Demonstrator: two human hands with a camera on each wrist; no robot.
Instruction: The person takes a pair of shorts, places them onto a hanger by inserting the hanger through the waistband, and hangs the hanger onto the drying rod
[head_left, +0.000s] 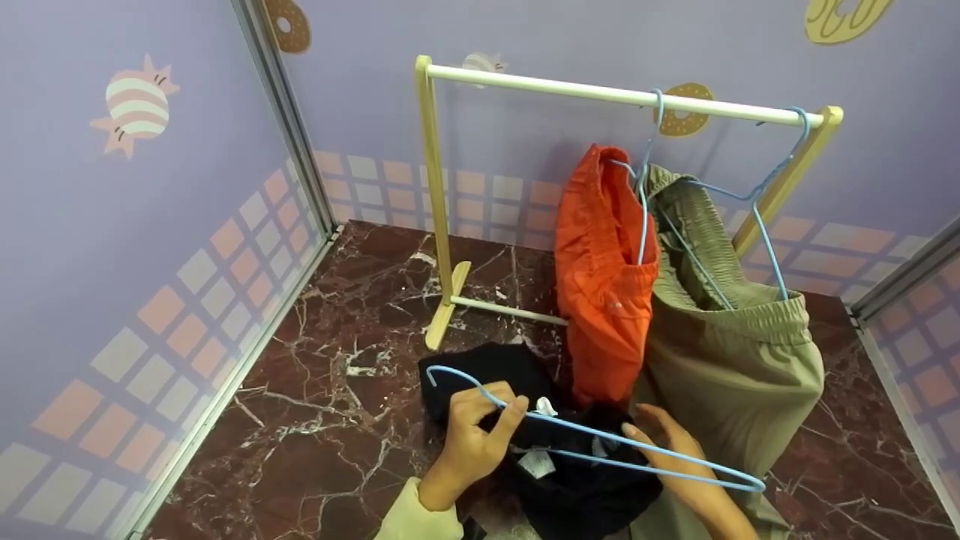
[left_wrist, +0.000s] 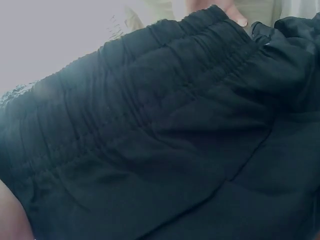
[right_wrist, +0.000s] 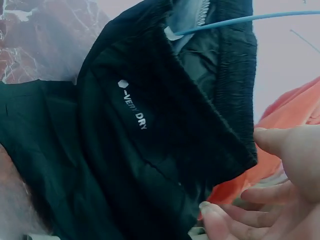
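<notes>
My left hand [head_left: 476, 435] grips a light blue clothes hanger [head_left: 645, 448] near its hook, which points to the left. The hanger's lower bar passes into the waist of black trousers [head_left: 577, 499]. Their gathered elastic waistband [left_wrist: 125, 85] fills much of the left wrist view. White lettering [right_wrist: 134, 107] shows on the trousers in the right wrist view. At the waistband's right end is my right hand [head_left: 679, 457], its thumb touching the edge and its loosely spread fingers against the cloth below. Part of the left hand's hold is hidden.
Behind stands a wooden clothes rack [head_left: 555, 86]. Orange trousers [head_left: 607, 300] and khaki trousers [head_left: 739, 375] hang from its right half on blue hangers, close to my right hand. The floor [head_left: 315, 420] is dark red marble. A patterned wall [head_left: 172, 225] borders the left side.
</notes>
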